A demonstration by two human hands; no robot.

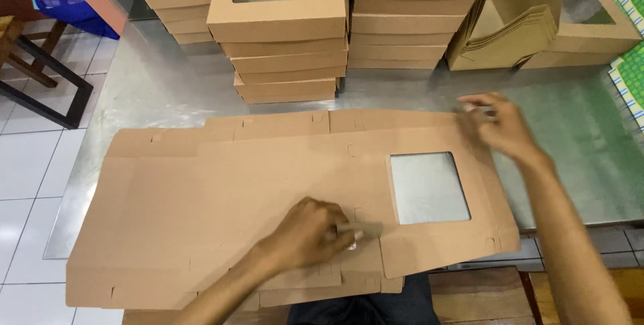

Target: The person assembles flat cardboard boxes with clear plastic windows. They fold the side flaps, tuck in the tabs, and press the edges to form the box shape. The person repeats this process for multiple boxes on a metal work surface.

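**A:** Left hand (310,234) is down on the flat cardboard blank (255,191), fingers curled, pinching a small flap (362,230) at the near edge of the sheet.

**B:** And the right hand (500,126)?

**A:** Up at the far right corner of the same blank, fingers bent and closed on the edge there. It's blurred, so I can't tell how firm the grip is.

**B:** So both hands are on one sheet.

**A:** Yes, the blank lies unfolded between them, spread across the table (583,144), its near edge hanging over the table's front. Between the two hands sits its clear window (429,187), a see-through square set in the brown card.

**B:** More sheets under it?

**A:** Looks like it, layered edges show below the left hand, near the person's lap.

**B:** Beyond the hands?

**A:** Stacks of folded window boxes (282,36) line the far side of the table, straight past the left hand. Past the right hand, a bundle of flat card pieces (510,36) leans beside one more box with a window (590,23). Off to the left hand's side, white floor tiles (27,164) and a dark table leg (47,90).
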